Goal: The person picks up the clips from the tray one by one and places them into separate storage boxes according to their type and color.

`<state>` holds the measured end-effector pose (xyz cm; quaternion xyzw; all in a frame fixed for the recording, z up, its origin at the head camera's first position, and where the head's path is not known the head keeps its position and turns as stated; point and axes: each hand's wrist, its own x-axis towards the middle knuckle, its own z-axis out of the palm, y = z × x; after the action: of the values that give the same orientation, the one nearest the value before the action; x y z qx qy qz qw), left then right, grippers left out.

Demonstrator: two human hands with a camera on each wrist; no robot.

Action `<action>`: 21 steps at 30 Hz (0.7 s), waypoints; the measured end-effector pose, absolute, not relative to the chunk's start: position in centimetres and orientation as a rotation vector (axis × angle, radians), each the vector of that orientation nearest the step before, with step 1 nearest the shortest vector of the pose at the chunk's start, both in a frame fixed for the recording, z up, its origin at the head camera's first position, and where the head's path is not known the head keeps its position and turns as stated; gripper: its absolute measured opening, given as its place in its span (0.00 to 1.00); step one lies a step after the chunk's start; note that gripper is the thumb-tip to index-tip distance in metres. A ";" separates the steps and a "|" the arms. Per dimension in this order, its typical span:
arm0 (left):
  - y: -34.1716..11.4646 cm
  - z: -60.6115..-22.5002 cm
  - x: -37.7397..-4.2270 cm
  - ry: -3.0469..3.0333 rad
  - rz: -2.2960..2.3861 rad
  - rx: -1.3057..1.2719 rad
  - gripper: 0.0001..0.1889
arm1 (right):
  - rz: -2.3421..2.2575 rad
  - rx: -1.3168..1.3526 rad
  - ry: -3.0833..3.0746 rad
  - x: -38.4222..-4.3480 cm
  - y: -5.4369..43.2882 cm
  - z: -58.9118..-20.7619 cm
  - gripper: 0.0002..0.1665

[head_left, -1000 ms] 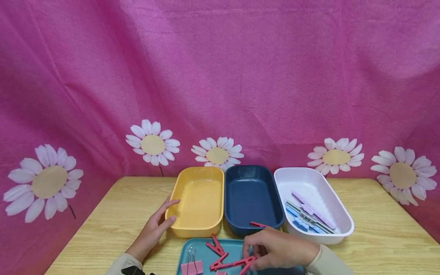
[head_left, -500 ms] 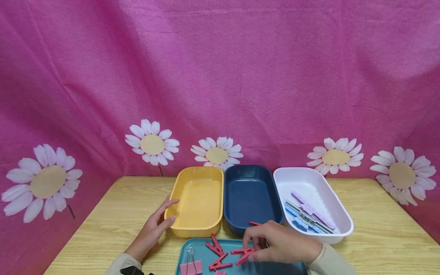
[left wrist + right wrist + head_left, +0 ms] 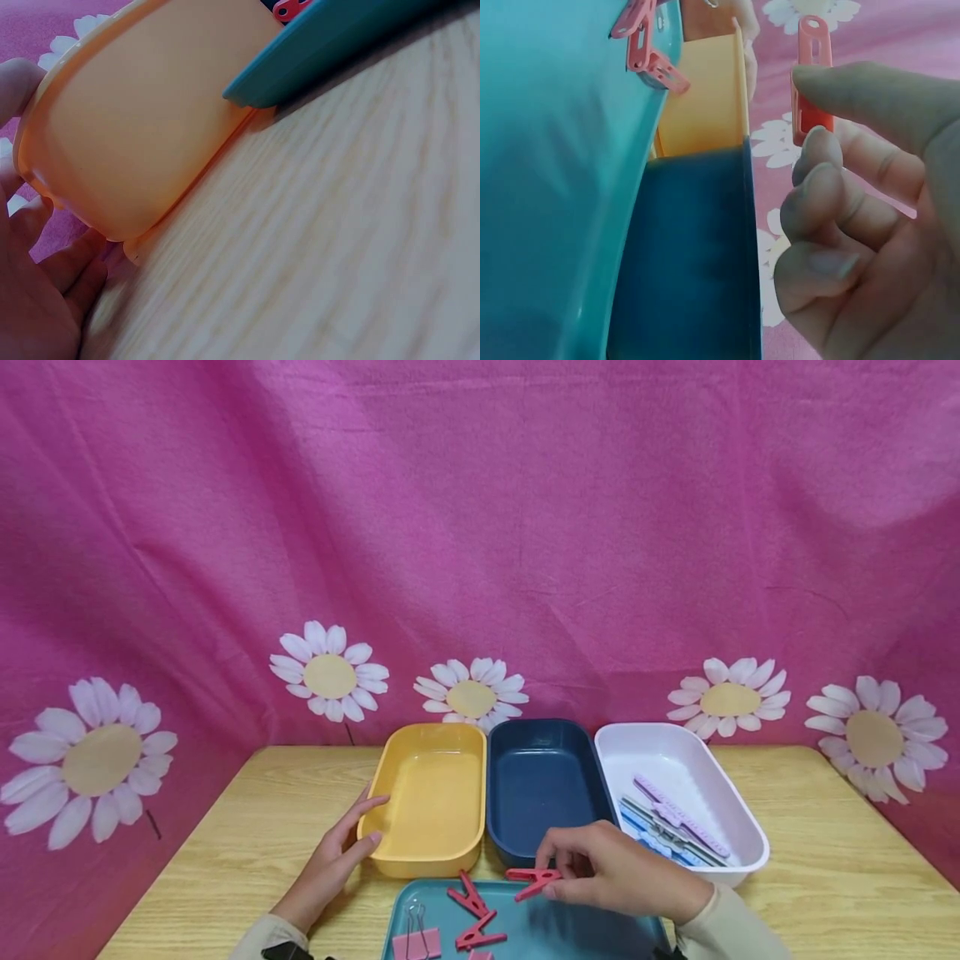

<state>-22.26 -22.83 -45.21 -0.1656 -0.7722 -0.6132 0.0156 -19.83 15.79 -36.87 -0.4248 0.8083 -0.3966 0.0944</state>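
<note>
My right hand (image 3: 618,868) pinches a red clothespin (image 3: 531,878) between thumb and fingers, above the far edge of the teal tray (image 3: 600,935) and close to the front of the navy bin (image 3: 546,793). In the right wrist view the clothespin (image 3: 815,112) stands on end between the thumb and fingertips. Two more red clothespins (image 3: 480,933) lie on the tray, left of this hand. My left hand (image 3: 330,864) rests at the near left corner of the yellow bin (image 3: 431,867), with a fingertip over its rim; the left wrist view shows fingers along the bin's outer wall (image 3: 135,135).
A pink binder clip (image 3: 417,943) with raised wire handles lies on the tray, and part of another pink piece (image 3: 481,956) shows at the frame's bottom. In the white bin (image 3: 731,810) at right are lilac (image 3: 681,816) and blue strips with metal ones. A flowered pink cloth (image 3: 600,527) hangs behind.
My right hand has lifted one clothespin off the tray and carried it up toward the navy bin. The clothespin seen earlier inside that bin is now hidden behind the hand. The left hand stays put.
</note>
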 end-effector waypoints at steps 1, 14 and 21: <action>-22.8 -45.2 -22.3 -2.402 -1.908 -0.518 0.24 | -1.180 -1.265 2.414 -19.9 15.8 -36.9 0.08; -22.8 -45.3 -22.2 -2.425 -1.897 -0.473 0.24 | -1.212 -1.153 2.603 -20.0 16.4 -36.4 0.08; -22.8 -45.2 -22.2 -2.431 -1.905 -0.454 0.24 | -1.233 -1.066 2.695 -20.3 16.6 -36.3 0.08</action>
<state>-22.16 -22.81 -45.20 -0.1453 -0.7788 -0.6101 0.0099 -20.30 16.62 -36.25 -0.3385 0.8557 -0.3914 -0.0042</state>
